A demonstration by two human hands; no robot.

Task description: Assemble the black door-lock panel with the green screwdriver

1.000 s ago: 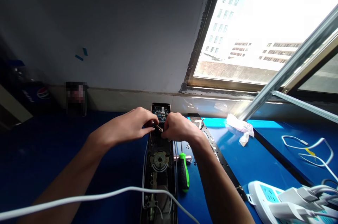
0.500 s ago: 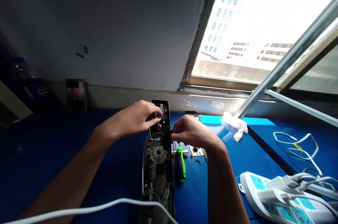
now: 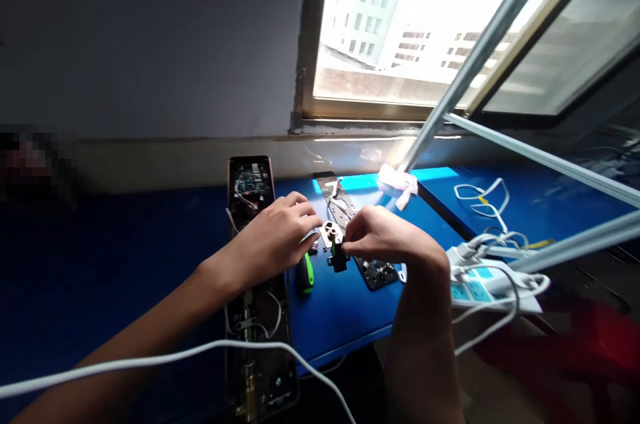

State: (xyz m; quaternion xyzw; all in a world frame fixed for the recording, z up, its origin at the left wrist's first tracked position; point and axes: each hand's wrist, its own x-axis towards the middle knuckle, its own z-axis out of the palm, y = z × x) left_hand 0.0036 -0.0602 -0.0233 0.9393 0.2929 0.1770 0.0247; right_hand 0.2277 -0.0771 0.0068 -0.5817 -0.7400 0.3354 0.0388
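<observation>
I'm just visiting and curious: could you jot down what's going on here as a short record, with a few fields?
Left hand: open, just above a green-handled screwdriver, beside a small holed metal piece
Right hand: pinching a small black part
Also nearby: opened electronic lock panel with circuit board; black metal plate
Surface: blue workbench
To the right: white power strip

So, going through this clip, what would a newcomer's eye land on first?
The bright window at the top stands out first against the dark wall. Below it, over a blue workbench, the left hand and right hand meet above a green-handled screwdriver, the right hand at a small black part. Left of them lies an opened electronic door lock, its circuit board exposed.
</observation>
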